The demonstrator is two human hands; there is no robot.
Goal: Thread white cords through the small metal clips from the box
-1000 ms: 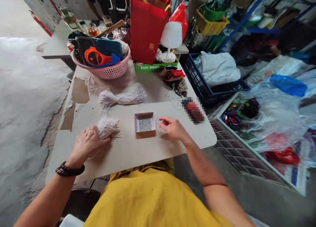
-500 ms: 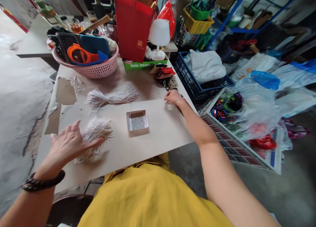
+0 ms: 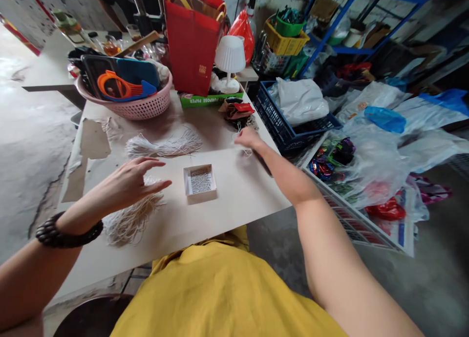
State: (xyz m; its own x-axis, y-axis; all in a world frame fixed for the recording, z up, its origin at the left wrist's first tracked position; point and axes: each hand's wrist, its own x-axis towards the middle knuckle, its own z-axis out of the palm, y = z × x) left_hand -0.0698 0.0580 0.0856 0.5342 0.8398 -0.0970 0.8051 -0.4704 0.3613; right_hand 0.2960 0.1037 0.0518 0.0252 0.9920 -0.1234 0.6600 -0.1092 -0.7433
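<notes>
My left hand [image 3: 137, 183] is open above the near bundle of white strings [image 3: 128, 224], thumb and fingers apart with nothing between them. At the table's right side, my right hand [image 3: 249, 137] is closed in a pinch. Thin white string shows at its fingertips, and a small loop hangs just below; the detail is too fine to make out fully. Between the hands sits a small open box [image 3: 200, 196] holding many small, thin metallic-looking pieces. A second bundle of white strings [image 3: 164, 144] lies behind the box.
A pink basket [image 3: 146, 107] stands at the table's back left. Behind my right hand are a red paper packet [image 3: 242, 110], a white lamp [image 3: 230, 56] and a red bag [image 3: 190, 44]. Blue [image 3: 278, 127] and white crates [image 3: 340, 210] with plastic bags flank the right edge.
My left hand has moved right and upward across the near string bundle, its palm turning sideways. My right hand stays pinched near the red packet. The view has shifted slightly.
</notes>
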